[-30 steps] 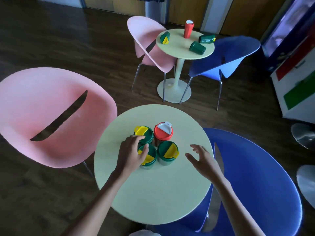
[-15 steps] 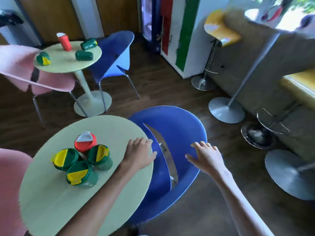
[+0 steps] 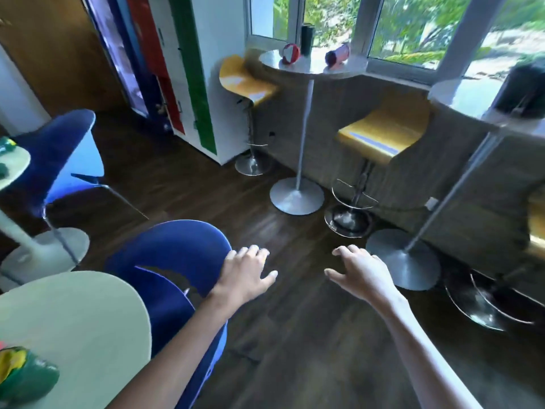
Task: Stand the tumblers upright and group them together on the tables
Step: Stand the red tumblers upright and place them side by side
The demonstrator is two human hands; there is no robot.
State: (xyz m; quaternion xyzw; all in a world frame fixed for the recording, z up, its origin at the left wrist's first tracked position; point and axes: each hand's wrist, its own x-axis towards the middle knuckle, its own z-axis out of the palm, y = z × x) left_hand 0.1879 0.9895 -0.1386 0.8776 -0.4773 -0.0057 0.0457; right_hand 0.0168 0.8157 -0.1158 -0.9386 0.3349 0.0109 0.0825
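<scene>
My left hand hovers empty with relaxed fingers over the back of a blue chair. Also empty, my right hand floats over the wooden floor with spread fingers. At the bottom left, the edge of a green and yellow tumbler shows on the pale green round table. On the tall round bar table by the window lie a red tumbler and a purple-red tumbler on their sides. A dark tumbler stands upright behind them.
Yellow bar stools and chrome pedestal bases stand along the window wall. A second bar table at right carries a dark blurred object. Another blue chair and a pale table edge are at left.
The view has swung right, from the low table with grouped tumblers toward the window bar tables. My left hand left the tabletop and now hovers by the blue chair's back.
</scene>
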